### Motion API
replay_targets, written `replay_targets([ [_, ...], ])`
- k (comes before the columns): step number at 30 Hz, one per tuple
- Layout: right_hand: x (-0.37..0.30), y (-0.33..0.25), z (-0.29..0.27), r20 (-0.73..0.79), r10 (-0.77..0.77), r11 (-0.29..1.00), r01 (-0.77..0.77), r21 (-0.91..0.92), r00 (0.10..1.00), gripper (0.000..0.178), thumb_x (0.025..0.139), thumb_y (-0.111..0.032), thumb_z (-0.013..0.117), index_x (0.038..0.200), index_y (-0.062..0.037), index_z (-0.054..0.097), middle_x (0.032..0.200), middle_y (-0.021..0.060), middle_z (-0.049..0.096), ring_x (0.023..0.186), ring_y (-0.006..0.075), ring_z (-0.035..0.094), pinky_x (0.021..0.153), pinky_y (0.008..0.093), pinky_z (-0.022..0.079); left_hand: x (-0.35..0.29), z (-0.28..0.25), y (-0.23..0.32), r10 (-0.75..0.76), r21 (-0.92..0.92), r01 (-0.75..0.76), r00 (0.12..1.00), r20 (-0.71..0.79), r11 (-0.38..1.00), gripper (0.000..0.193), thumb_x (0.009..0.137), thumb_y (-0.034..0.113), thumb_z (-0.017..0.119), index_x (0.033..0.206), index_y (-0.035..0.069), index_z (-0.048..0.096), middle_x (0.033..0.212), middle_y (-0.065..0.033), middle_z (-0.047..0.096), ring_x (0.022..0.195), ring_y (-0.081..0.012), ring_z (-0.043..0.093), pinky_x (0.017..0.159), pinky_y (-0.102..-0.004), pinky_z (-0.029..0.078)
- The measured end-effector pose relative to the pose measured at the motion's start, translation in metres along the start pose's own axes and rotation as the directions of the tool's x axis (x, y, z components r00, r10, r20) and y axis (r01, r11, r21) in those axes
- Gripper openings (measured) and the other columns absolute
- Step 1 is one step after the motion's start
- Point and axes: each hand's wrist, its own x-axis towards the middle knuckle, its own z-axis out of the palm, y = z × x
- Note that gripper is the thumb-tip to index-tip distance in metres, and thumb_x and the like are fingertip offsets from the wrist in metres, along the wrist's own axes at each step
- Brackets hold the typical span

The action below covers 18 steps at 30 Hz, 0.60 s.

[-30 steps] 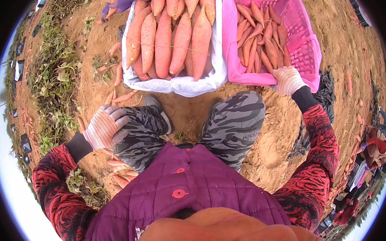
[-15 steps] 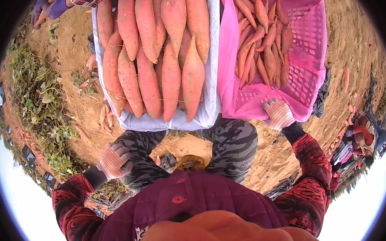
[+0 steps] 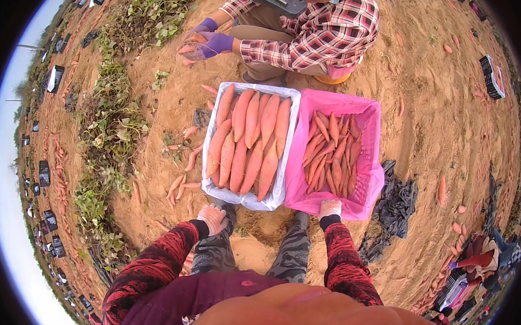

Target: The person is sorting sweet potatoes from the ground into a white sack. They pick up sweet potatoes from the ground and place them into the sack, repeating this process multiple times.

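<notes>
My right hand (image 3: 330, 208), in a striped work glove, is closed over the near rim of a pink-lined crate (image 3: 370, 202). Small, slim sweet potatoes (image 3: 331, 148) fill much of that crate. My left hand (image 3: 212, 219), gloved alike, lies over my left leg with nothing in it, fingers extended. It is close below the near left corner of a white-lined crate (image 3: 207, 189). Big sweet potatoes (image 3: 238, 161) are packed in rows in this second crate. Both crates stand side by side on the soil in front of my legs.
Beyond the crates a person in a plaid shirt (image 3: 330, 38) sits low, purple-gloved hands (image 3: 210, 44) holding sweet potatoes. Leafy vines (image 3: 108, 127) heap up at left. Black plastic film (image 3: 395, 203) lies right of the pink-lined crate. Loose sweet potatoes (image 3: 178, 188) are scattered at left.
I have risen, so the crates look smaller and lower, and the plaid-shirted person shows more fully. My left hand has moved in toward the white-lined crate. My right hand remains at the pink-lined crate's rim.
</notes>
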Motion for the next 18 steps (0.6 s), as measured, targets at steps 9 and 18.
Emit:
replay_targets([
  [9,-0.129,0.013,0.014,0.021,-0.133,0.952,0.121,0.280,0.991,0.048,0.081,-0.030,0.062,0.125,-0.0095,0.059,0.121,0.0163,0.066,0.115,0.0326,0.062,0.095,0.0457,0.048,-0.096,-0.027,0.145,-0.468,-0.352,0.536,0.843,0.265,0.767,0.065,0.085,0.045,0.061,0.137,0.010,0.044,0.138,-0.0297,0.046,0.116,-0.0436,0.057,0.095,-0.0490,0.048],
  [18,-0.124,0.071,0.010,0.057,0.007,0.980,-0.018,0.197,0.998,0.041,0.082,-0.020,0.063,0.122,-0.0109,0.058,0.114,0.0145,0.069,0.107,0.0324,0.066,0.087,0.0435,0.053,-0.103,-0.015,0.224,-0.445,-0.422,0.564,0.823,0.352,0.709,0.079,0.079,0.048,0.067,0.144,0.012,0.038,0.143,-0.0267,0.043,0.117,-0.0418,0.057,0.095,-0.0460,0.050],
])
